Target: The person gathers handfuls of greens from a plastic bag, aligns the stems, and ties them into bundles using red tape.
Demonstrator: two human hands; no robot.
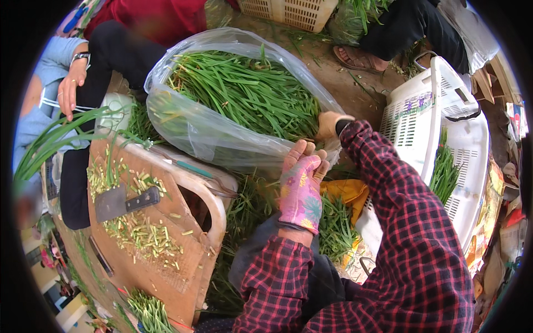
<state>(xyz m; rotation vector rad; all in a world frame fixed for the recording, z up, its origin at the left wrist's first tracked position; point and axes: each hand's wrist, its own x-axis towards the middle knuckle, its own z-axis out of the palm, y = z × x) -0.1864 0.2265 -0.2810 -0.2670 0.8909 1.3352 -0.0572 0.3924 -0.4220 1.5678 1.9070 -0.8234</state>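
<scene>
A large clear plastic bag (205, 136), its mouth wide, holds a heap of long green garlic chives (244, 91) before me. At the bag's near right edge is my left hand (300, 191), in a pink flowered glove with bare fingertips. Its fingers stretch upward against the plastic, and no held thing shows. My right hand (328, 125) reaches to the bag's right end, beside the ends of the chives. Its fingers are mostly hidden there, so their grip cannot be told.
On the left, a wooden board (183, 266) carries a cleaver (126, 203) and chopped stems (144, 238). White perforated crates (408, 119) stand at right. More greens (336, 227) lie by my legs. A co-worker's hand (71, 91) at left is near long leaves; another person's sandalled foot (361, 59) is at the back.
</scene>
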